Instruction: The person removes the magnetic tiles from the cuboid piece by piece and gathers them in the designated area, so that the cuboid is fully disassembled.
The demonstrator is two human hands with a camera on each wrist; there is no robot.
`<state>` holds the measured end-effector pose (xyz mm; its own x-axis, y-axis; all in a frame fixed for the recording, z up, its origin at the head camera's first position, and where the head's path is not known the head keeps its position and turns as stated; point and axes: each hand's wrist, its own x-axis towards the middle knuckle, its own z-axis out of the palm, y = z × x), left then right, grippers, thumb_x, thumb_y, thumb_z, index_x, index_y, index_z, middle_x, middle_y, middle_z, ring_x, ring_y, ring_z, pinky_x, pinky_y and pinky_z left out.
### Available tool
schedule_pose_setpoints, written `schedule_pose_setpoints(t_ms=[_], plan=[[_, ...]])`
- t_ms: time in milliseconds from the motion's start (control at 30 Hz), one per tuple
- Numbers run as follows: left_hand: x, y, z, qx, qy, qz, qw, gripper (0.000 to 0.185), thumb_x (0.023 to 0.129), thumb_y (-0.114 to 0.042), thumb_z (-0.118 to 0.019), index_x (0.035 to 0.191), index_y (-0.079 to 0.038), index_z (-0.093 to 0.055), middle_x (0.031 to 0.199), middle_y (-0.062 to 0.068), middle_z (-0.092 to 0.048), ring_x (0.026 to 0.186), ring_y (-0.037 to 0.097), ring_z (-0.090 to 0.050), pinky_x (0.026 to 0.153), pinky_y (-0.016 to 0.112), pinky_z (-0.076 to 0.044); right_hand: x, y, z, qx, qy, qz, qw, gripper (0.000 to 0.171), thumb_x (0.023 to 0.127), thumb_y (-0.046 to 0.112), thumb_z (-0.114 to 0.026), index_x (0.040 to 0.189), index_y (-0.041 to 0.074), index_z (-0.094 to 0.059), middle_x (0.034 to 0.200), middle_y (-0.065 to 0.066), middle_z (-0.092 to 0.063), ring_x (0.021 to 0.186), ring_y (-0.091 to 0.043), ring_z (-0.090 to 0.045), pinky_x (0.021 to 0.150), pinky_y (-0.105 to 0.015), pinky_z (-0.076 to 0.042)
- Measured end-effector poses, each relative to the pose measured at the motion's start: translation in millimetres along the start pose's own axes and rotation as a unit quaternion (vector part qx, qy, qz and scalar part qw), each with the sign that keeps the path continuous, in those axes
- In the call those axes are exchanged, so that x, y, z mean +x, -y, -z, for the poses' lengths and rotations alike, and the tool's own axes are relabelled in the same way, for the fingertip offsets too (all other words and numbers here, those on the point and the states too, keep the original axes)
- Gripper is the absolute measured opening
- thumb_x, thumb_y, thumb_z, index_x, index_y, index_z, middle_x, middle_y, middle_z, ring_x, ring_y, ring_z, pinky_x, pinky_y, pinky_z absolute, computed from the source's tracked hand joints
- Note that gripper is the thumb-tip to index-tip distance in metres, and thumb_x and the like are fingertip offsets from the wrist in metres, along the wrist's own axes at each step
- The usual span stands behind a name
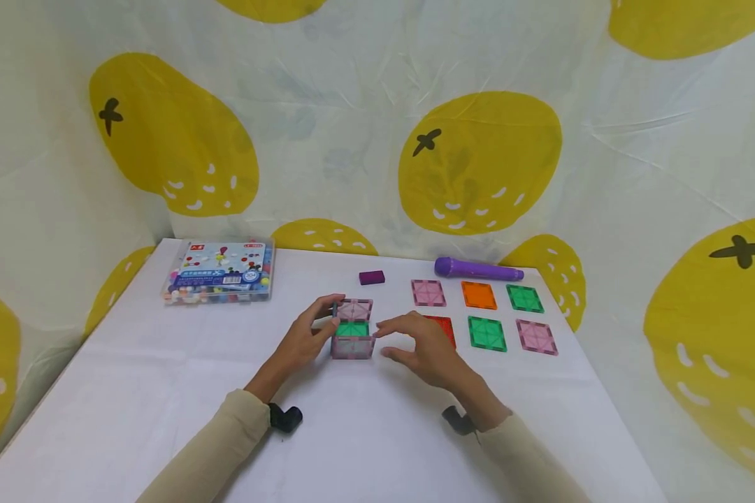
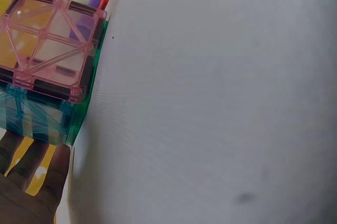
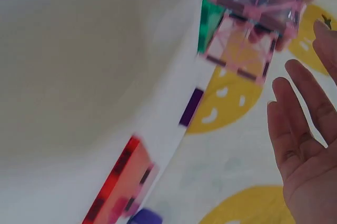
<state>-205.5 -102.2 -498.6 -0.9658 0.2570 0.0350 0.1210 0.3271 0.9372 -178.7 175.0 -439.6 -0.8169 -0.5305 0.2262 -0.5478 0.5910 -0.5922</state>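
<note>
A small open box of translucent magnetic tiles stands on the table, with a green tile (image 1: 352,328) as its floor. Its front and back walls are pink tiles (image 2: 50,37), and a blue tile (image 2: 34,113) forms the left wall. My left hand (image 1: 305,332) holds the box from the left side, fingers against the blue tile and thumb near its upper edge. Just right of the box, my right hand (image 1: 424,349) is apart from it with relaxed fingers (image 3: 297,108) and nothing in them. No wall shows on the box's right side.
Loose square tiles lie in two rows at right: a red tile (image 1: 443,330) partly behind my right hand, an orange tile (image 1: 479,295), and green and pink ones. Behind are a purple block (image 1: 372,277) and a purple microphone-shaped object (image 1: 478,269). A clear case (image 1: 220,271) sits at back left.
</note>
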Motion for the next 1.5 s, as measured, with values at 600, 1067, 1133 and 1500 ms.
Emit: schedule_pose_setpoints(t_ms=[600, 1067, 1133, 1500], plan=[[0.9, 1.4, 1.8, -0.012, 0.005, -0.022, 0.9997, 0.050, 0.111, -0.022, -0.057, 0.159, -0.030, -0.045, 0.166, 0.004, -0.047, 0.154, 0.036, -0.044, 0.121, 0.068, -0.040, 29, 9, -39, -0.047, -0.003, 0.010, 0.999, 0.026, 0.090, 0.003, -0.083, 0.105, 0.023, -0.087, 0.097, 0.011, -0.082, 0.092, -0.006, -0.070, 0.084, -0.024, -0.062], [1.0, 1.1, 1.2, -0.004, 0.005, -0.022, 0.9997, 0.052, 0.112, -0.021, -0.056, 0.161, -0.026, -0.042, 0.167, 0.004, -0.045, 0.154, 0.036, -0.044, 0.123, 0.066, -0.039, -13, -4, -22, 0.089, -0.109, -0.156, 0.978, 0.027, 0.092, 0.009, -0.083, 0.108, 0.031, -0.085, 0.106, 0.011, -0.080, 0.098, -0.013, -0.072, 0.082, -0.023, -0.063], [1.7, 2.0, 0.8, -0.005, 0.006, -0.020, 0.9998, 0.051, 0.112, -0.022, -0.056, 0.161, -0.027, -0.042, 0.167, 0.003, -0.045, 0.154, 0.036, -0.043, 0.123, 0.066, -0.039, -22, -7, -18, 0.105, -0.116, -0.201, 0.967, 0.026, 0.092, 0.011, -0.083, 0.109, 0.030, -0.085, 0.104, 0.009, -0.080, 0.096, -0.015, -0.071, 0.081, -0.021, -0.062], [0.6, 0.9, 1.4, -0.009, 0.003, -0.011, 0.9999, 0.050, 0.112, -0.027, -0.057, 0.159, -0.034, -0.044, 0.168, 0.002, -0.044, 0.156, 0.035, -0.042, 0.124, 0.067, -0.036, -78, -32, 5, 0.210, -0.128, -0.334, 0.910, 0.027, 0.096, 0.013, -0.079, 0.123, 0.017, -0.081, 0.120, -0.008, -0.079, 0.099, -0.021, -0.077, 0.082, -0.021, -0.064]])
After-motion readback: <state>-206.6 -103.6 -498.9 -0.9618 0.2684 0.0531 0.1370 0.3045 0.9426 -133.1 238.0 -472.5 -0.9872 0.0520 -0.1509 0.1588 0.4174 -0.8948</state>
